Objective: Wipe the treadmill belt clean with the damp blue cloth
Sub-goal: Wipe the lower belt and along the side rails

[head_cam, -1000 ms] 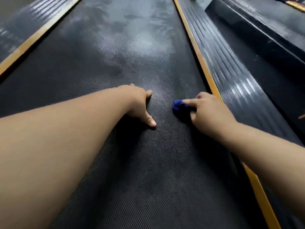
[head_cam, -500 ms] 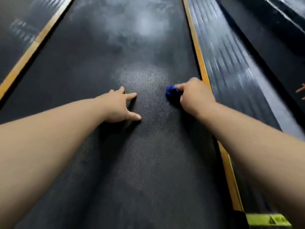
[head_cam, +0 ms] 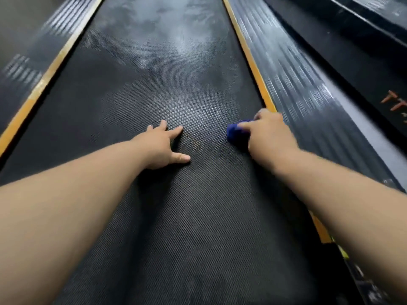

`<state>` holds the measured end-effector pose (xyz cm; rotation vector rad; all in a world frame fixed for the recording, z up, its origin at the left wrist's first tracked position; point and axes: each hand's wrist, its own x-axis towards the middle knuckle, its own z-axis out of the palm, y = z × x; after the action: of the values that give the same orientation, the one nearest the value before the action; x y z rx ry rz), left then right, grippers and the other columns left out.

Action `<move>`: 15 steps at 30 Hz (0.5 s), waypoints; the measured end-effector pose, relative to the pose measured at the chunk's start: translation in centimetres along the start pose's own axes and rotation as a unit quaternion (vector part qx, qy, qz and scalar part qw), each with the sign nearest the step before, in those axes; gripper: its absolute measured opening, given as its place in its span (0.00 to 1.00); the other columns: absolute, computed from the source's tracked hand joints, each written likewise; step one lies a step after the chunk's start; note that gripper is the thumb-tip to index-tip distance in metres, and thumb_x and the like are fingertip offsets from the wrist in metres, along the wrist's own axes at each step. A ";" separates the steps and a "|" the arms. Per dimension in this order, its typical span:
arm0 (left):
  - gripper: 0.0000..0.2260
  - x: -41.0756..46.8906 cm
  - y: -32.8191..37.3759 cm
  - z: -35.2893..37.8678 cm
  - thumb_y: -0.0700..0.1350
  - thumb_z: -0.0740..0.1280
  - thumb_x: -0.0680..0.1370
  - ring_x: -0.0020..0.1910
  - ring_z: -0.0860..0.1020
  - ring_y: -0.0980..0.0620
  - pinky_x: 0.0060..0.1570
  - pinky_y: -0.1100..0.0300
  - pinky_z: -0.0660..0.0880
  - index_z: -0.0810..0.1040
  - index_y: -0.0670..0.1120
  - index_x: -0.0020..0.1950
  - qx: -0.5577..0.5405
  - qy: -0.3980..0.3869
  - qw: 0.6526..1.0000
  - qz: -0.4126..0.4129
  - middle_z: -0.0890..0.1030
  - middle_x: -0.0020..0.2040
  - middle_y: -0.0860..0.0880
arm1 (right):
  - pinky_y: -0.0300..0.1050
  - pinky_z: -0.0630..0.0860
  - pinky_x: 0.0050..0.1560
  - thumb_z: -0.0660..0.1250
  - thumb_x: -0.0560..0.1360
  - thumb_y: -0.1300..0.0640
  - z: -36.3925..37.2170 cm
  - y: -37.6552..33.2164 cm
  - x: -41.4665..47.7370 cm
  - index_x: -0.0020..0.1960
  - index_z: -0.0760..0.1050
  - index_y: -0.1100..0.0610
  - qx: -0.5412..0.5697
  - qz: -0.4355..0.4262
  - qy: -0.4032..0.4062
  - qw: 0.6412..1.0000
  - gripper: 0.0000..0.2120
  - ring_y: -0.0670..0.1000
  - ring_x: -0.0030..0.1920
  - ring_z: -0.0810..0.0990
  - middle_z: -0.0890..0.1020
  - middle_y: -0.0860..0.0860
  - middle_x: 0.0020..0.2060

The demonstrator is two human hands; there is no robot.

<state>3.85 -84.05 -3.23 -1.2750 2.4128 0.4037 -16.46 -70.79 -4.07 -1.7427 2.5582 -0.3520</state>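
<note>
The black textured treadmill belt (head_cam: 176, 227) runs away from me, with pale dusty smears on its far half. My right hand (head_cam: 268, 135) grips a bunched blue cloth (head_cam: 236, 133) and presses it on the belt close to the right yellow edge. Most of the cloth is hidden under the hand. My left hand (head_cam: 163, 146) lies flat on the middle of the belt with fingers spread, about a hand's width left of the cloth.
Yellow strips (head_cam: 253, 62) border the belt on both sides. Ribbed black side rails (head_cam: 308, 89) lie outside them, left rail (head_cam: 28, 62) included. A darker neighbouring deck (head_cam: 363, 51) with orange markings sits at the far right.
Both hands have slid farther up the belt. The right hand with the cloth has moved toward the right yellow edge. The left hand has flattened and spread its fingers.
</note>
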 end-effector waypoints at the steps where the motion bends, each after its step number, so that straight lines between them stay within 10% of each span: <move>1: 0.40 -0.6 0.1 0.1 0.68 0.66 0.68 0.76 0.50 0.43 0.73 0.44 0.55 0.53 0.62 0.76 -0.010 0.026 1.000 0.002 0.49 0.78 0.50 | 0.48 0.71 0.56 0.59 0.78 0.58 -0.1 0.0 0.7 0.64 0.75 0.46 -0.011 0.043 -0.003 0.999 0.17 0.60 0.59 0.69 0.70 0.56 0.58; 5: 0.19 -3.4 2.1 1.2 0.60 0.65 0.75 0.66 0.70 0.52 0.63 0.56 0.69 0.76 0.56 0.63 0.057 0.201 0.968 0.137 0.73 0.67 0.55 | 0.46 0.70 0.46 0.59 0.77 0.57 -0.6 -1.3 -4.3 0.58 0.75 0.54 -0.061 0.086 -0.023 0.994 0.12 0.58 0.59 0.69 0.71 0.56 0.53; 15: 0.30 -3.6 3.4 4.1 0.67 0.54 0.76 0.72 0.61 0.42 0.65 0.39 0.66 0.60 0.54 0.74 0.084 0.104 0.979 0.153 0.62 0.74 0.48 | 0.50 0.73 0.44 0.60 0.75 0.61 -1.7 -1.4 -8.1 0.61 0.68 0.52 -0.051 0.134 0.005 0.990 0.15 0.60 0.55 0.72 0.72 0.56 0.55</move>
<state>3.66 -77.81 -5.00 -0.9145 2.7628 0.1476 -12.39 -63.55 -2.96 -1.3971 2.8150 -0.2222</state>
